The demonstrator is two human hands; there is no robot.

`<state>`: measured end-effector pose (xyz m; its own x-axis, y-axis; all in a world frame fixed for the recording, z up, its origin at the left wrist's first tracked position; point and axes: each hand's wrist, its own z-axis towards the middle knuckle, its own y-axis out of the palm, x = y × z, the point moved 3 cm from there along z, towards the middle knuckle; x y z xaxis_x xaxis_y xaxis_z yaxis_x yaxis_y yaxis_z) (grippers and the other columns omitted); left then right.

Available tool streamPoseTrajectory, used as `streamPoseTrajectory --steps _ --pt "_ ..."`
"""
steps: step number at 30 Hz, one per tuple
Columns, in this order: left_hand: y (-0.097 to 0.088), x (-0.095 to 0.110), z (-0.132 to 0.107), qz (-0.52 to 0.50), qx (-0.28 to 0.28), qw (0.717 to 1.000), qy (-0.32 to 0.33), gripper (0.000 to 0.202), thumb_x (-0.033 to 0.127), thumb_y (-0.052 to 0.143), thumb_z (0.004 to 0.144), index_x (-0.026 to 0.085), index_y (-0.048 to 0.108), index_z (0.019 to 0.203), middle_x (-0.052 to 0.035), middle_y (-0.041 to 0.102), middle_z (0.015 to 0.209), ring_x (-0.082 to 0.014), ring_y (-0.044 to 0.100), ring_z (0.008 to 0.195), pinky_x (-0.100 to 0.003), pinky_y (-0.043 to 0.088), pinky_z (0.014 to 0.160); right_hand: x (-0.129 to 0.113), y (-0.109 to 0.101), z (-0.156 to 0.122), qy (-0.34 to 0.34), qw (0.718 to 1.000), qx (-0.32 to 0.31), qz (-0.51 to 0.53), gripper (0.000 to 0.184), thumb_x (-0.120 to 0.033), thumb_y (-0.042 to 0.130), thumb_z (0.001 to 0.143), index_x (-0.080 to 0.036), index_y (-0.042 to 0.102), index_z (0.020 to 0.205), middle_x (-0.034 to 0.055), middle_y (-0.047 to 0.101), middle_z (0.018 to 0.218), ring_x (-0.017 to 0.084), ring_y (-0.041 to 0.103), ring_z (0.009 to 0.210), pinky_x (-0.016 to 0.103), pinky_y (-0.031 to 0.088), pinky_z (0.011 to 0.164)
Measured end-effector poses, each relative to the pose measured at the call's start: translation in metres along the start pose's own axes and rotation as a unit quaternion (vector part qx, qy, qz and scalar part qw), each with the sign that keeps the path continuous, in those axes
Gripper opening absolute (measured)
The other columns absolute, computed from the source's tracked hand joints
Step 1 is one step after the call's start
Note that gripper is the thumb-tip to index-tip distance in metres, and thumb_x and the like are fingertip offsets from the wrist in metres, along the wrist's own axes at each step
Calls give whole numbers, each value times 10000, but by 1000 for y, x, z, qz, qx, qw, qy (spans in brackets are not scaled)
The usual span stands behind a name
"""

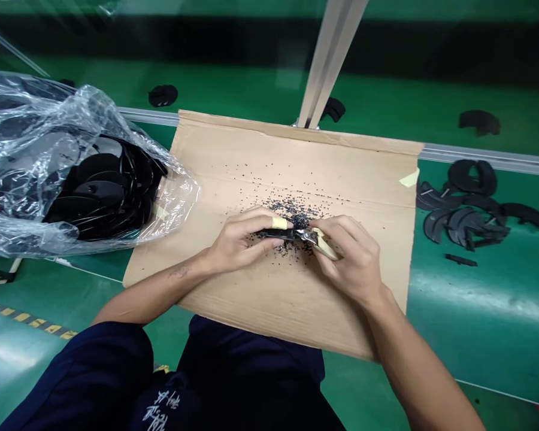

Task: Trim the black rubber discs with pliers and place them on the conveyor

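Note:
My left hand (242,239) is closed on a thin black plastic part (279,234), seen edge on, with tan tape round one fingertip. My right hand (351,254) is closed on a small knife (320,240) with a tan handle; its metal blade touches the part's end. Both hands hover over a sheet of brown cardboard (269,161) that covers the green table. Black shavings (296,211) lie scattered on the cardboard just beyond my fingers.
A clear plastic bag (49,155) full of black curved parts lies at the left. A pile of loose black curved parts (469,209) sits at the right. A metal rail (489,157) crosses behind the cardboard, and an aluminium post (330,54) rises from it.

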<state>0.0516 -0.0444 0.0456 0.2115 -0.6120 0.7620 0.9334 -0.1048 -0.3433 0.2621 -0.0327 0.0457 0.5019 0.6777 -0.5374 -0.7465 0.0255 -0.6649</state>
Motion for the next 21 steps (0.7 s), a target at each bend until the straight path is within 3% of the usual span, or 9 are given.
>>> streamPoseTrajectory --steps 12,21 --pt "0 -4 -3 -5 -16 1000 3 252 246 682 938 179 709 1179 -81 744 1017 -166 689 961 -323 588 821 2 4 -4 -18 998 3 -62 189 -162 602 932 -218 691 1089 55 684 844 188 612 734 330 465 634" --pt "5 -7 -5 -9 -18 1000 14 229 240 725 910 178 722 1130 -75 768 972 -157 705 908 -306 591 796 -5 2 -5 -67 976 11 -205 121 -127 625 925 -197 709 978 14 644 665 163 532 603 325 393 573"
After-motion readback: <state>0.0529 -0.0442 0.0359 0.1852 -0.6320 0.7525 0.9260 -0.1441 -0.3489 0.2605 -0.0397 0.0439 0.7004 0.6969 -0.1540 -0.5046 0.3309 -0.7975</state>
